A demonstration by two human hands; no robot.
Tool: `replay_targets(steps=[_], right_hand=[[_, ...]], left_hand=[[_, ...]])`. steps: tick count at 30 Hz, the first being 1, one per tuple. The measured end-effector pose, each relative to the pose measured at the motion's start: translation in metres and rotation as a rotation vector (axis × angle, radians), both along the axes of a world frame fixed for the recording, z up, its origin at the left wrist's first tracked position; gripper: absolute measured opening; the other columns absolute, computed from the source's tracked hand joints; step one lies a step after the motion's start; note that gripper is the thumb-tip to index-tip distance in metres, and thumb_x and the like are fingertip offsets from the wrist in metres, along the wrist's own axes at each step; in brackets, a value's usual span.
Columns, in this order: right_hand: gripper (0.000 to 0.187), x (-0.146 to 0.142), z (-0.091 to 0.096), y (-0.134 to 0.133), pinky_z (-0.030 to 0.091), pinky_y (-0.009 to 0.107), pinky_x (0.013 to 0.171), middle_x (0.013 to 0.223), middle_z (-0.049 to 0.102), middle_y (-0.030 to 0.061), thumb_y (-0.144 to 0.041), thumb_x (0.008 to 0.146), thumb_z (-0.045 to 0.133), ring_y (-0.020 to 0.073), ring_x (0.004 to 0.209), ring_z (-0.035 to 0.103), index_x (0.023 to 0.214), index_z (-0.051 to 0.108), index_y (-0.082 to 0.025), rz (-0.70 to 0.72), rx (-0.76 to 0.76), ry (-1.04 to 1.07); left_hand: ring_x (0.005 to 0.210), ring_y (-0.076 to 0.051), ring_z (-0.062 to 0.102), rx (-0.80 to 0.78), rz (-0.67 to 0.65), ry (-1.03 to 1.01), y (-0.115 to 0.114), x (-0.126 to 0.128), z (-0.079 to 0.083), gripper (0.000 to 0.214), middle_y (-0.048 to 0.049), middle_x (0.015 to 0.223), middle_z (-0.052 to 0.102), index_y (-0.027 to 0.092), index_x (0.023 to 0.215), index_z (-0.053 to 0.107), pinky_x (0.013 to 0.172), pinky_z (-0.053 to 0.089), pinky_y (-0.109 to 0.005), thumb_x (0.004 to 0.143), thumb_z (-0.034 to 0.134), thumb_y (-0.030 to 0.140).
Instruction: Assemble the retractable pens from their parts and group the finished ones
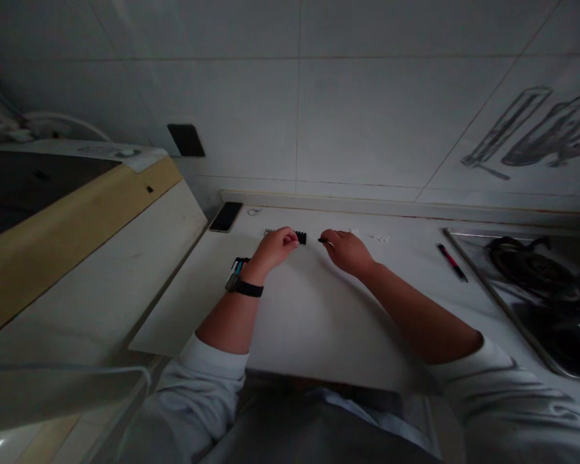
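My right hand (348, 251) pinches a small black piece (323, 240) between thumb and fingers, a short way above or on the white counter. To its left, my left hand (274, 247) is closed with its fingertips together; what they hold, if anything, I cannot make out. Just beyond those fingertips stands a short row of black ridged pieces (301, 237), partly hidden by the hand. Behind the left hand a smaller toothed strip (269, 231) shows. Small white pieces (379, 238) lie to the right of my right hand. A gap separates the two hands.
A phone (226, 217) and a thin ring-shaped item (254, 211) lie at the back left. Pens or similar sticks (240, 263) sit behind my watch (244, 287). A red and black pen (452, 262) lies beside the gas hob (517, 309). A tiled wall (357, 122) bounds the counter (314, 322).
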State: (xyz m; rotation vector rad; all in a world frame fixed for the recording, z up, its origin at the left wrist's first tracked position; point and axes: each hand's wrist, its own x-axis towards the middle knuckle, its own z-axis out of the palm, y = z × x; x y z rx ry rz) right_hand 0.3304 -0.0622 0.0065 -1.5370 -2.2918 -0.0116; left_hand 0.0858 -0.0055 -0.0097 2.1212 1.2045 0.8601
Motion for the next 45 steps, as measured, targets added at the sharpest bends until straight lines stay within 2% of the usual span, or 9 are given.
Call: replay_targets(steps=[4,7,10,14,19,26,31,39,45], right_hand=[[0.027,0.008,-0.006,-0.027,0.048,0.035,0.09,0.118,0.073,0.0119,-0.026,0.102,0.047,0.0238,0.103,0.067,0.121,0.065,-0.021,-0.014,0.009,0.281],[0.027,0.014,-0.025,-0.033,0.051,0.034,0.083,0.108,0.075,0.0089,-0.031,0.097,0.053,0.0203,0.089,0.068,0.119,0.065,-0.022,-0.099,-0.051,0.57],[0.027,0.019,-0.045,-0.03,0.051,0.031,0.074,0.09,0.073,0.004,-0.039,0.092,0.059,0.0173,0.076,0.065,0.112,0.064,-0.022,-0.157,-0.135,0.808],[0.027,0.019,-0.058,-0.025,0.051,0.031,0.074,0.091,0.071,0.0044,-0.044,0.088,0.064,0.0167,0.078,0.064,0.105,0.065,-0.022,-0.103,-0.153,0.944],[0.027,0.018,-0.06,-0.024,0.051,0.032,0.076,0.095,0.071,0.0051,-0.042,0.087,0.067,0.0167,0.08,0.064,0.104,0.066,-0.022,-0.091,-0.157,1.005],[0.025,0.017,-0.057,-0.026,0.049,0.032,0.074,0.09,0.071,0.0044,-0.044,0.088,0.067,0.0178,0.078,0.063,0.101,0.068,-0.022,-0.094,-0.127,1.001],[0.022,0.016,-0.056,-0.03,0.051,0.032,0.074,0.09,0.071,0.0042,-0.041,0.089,0.067,0.0183,0.079,0.065,0.1,0.069,-0.023,-0.055,-0.096,0.965],[0.019,0.016,-0.058,-0.029,0.053,0.033,0.073,0.089,0.072,0.0048,-0.038,0.09,0.066,0.0184,0.079,0.066,0.101,0.07,-0.023,-0.051,-0.055,0.9],[0.014,0.016,-0.054,-0.032,0.055,0.033,0.072,0.096,0.072,0.0064,-0.032,0.09,0.066,0.0189,0.082,0.067,0.1,0.071,-0.023,-0.03,0.051,0.806]], left_hand=[[0.083,-0.016,0.069,-0.041,-0.046,-0.244,-0.013,0.021,0.0,0.007,-0.0027,0.089,0.074,0.02,0.092,0.066,0.077,0.053,-0.028,0.088,0.068,0.025],[0.086,-0.016,0.071,-0.076,-0.086,-0.366,-0.025,0.033,0.0,0.01,-0.0039,0.091,0.074,0.019,0.093,0.064,0.082,0.055,-0.029,0.088,0.068,0.027],[0.088,-0.016,0.071,-0.132,-0.109,-0.399,-0.033,0.042,-0.002,0.013,-0.0054,0.093,0.075,0.019,0.094,0.064,0.083,0.056,-0.031,0.088,0.069,0.029],[0.087,-0.017,0.071,-0.159,-0.13,-0.381,-0.036,0.046,-0.007,0.013,-0.0064,0.093,0.075,0.018,0.094,0.066,0.082,0.056,-0.031,0.087,0.07,0.028],[0.086,-0.016,0.071,-0.164,-0.126,-0.394,-0.035,0.046,-0.009,0.014,-0.0064,0.094,0.076,0.017,0.095,0.068,0.082,0.057,-0.031,0.085,0.074,0.027],[0.086,-0.017,0.072,-0.169,-0.134,-0.432,-0.035,0.049,-0.016,0.017,-0.006,0.093,0.077,0.018,0.095,0.071,0.082,0.057,-0.031,0.085,0.076,0.03],[0.085,-0.017,0.072,-0.152,-0.107,-0.411,-0.037,0.049,-0.017,0.014,-0.0055,0.091,0.076,0.018,0.092,0.071,0.08,0.057,-0.031,0.085,0.076,0.029],[0.082,-0.017,0.071,-0.223,-0.119,-0.42,-0.036,0.05,-0.016,0.015,-0.0054,0.089,0.076,0.017,0.092,0.071,0.08,0.057,-0.032,0.083,0.076,0.028],[0.082,-0.017,0.071,-0.266,-0.118,-0.407,-0.037,0.05,-0.014,0.016,-0.0055,0.089,0.076,0.017,0.091,0.071,0.08,0.056,-0.032,0.082,0.077,0.029]])
